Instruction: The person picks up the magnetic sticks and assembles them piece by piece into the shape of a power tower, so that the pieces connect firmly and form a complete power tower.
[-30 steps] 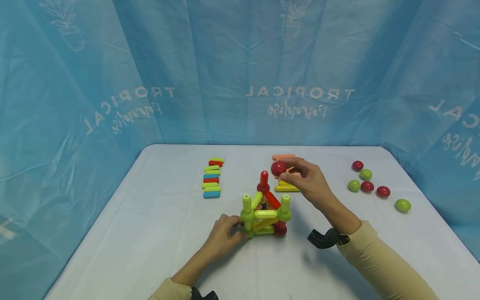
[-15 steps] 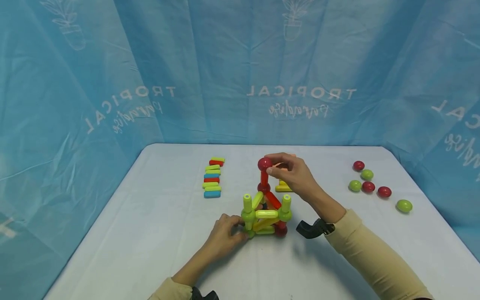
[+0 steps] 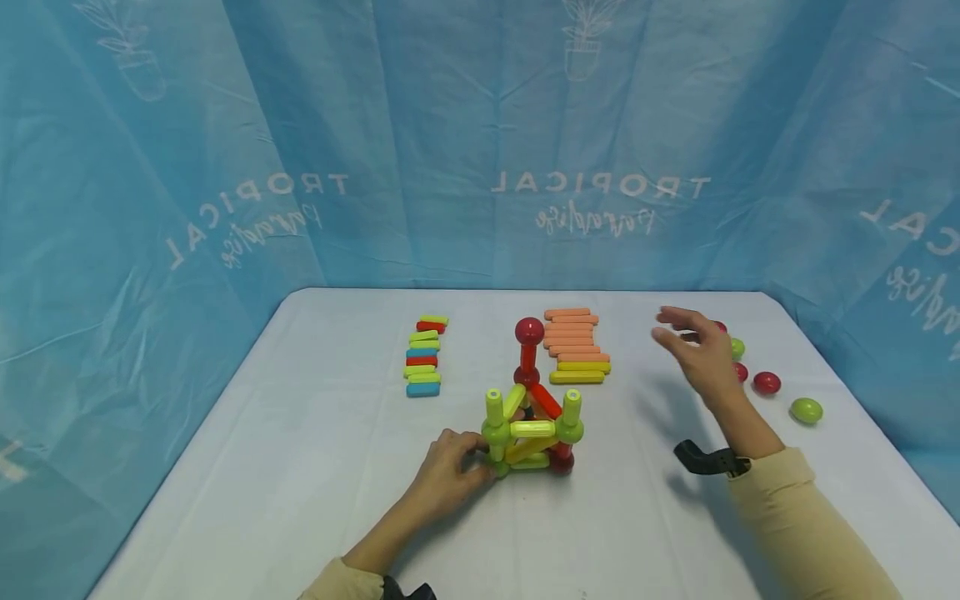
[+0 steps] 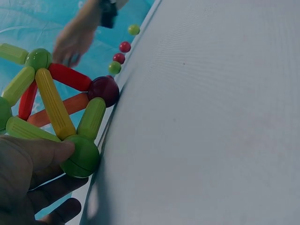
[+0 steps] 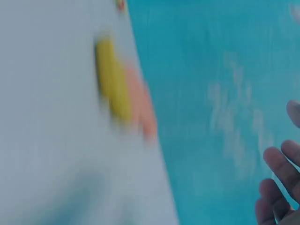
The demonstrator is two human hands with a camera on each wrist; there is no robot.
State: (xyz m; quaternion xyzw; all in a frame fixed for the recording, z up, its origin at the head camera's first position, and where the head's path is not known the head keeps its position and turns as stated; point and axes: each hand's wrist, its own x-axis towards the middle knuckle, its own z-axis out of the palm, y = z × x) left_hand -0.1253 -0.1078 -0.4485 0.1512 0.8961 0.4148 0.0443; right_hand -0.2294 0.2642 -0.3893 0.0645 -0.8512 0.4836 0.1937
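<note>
A frame of rods and balls (image 3: 533, 428) stands mid-table in the head view, with lime, red and yellow rods joined by green and dark red balls. At its far corner a red ball (image 3: 529, 331) tops an upright red rod (image 3: 528, 357). My left hand (image 3: 444, 472) holds the frame at its near left; in the left wrist view, the thumb lies against a lower green ball (image 4: 83, 159). Well to the right, my right hand (image 3: 703, 354) hovers with fingers apart and nothing between them, partly covering the loose balls behind it. The right wrist view is blurred.
Lime, red and blue short rods (image 3: 422, 361) lie in a column at back left. Orange rods (image 3: 570, 331) and yellow rods (image 3: 577, 377) lie behind the frame. Loose red balls (image 3: 767, 383) and green balls (image 3: 807, 411) lie at right. Blue cloth (image 3: 480, 167) surrounds the white table (image 3: 300, 400).
My right hand brought the red ball left onto the upright red rod, let go, and moved away to the right. The left hand has kept its place on the frame.
</note>
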